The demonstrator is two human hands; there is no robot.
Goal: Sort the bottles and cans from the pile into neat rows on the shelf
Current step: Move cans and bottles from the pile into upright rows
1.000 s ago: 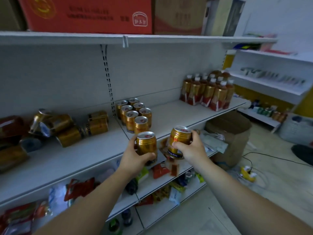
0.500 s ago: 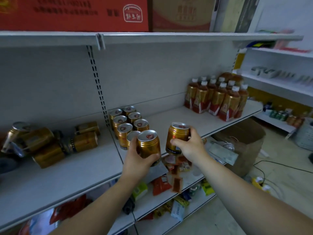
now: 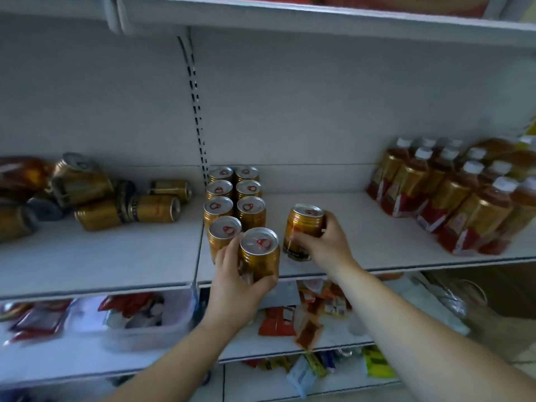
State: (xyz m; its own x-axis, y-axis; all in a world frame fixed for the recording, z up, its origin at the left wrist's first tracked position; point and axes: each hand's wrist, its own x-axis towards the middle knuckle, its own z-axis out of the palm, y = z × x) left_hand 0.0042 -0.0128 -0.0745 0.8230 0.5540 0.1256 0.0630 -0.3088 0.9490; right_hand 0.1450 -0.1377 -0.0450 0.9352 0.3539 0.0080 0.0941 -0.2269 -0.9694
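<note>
Now, one apiece at the front

Just now my left hand (image 3: 232, 288) curls round an upright gold can (image 3: 259, 253) at the front of the two standing rows (image 3: 235, 195), just beside the front can of the left row; my right hand (image 3: 327, 245) grips a second can (image 3: 303, 230), slightly tilted, right of the rows and low over the shelf (image 3: 377, 233); whether it touches the board I cannot tell; the pile (image 3: 124, 204) lies toppled on the left; bottles (image 3: 452, 192) stand grouped far right.
</note>
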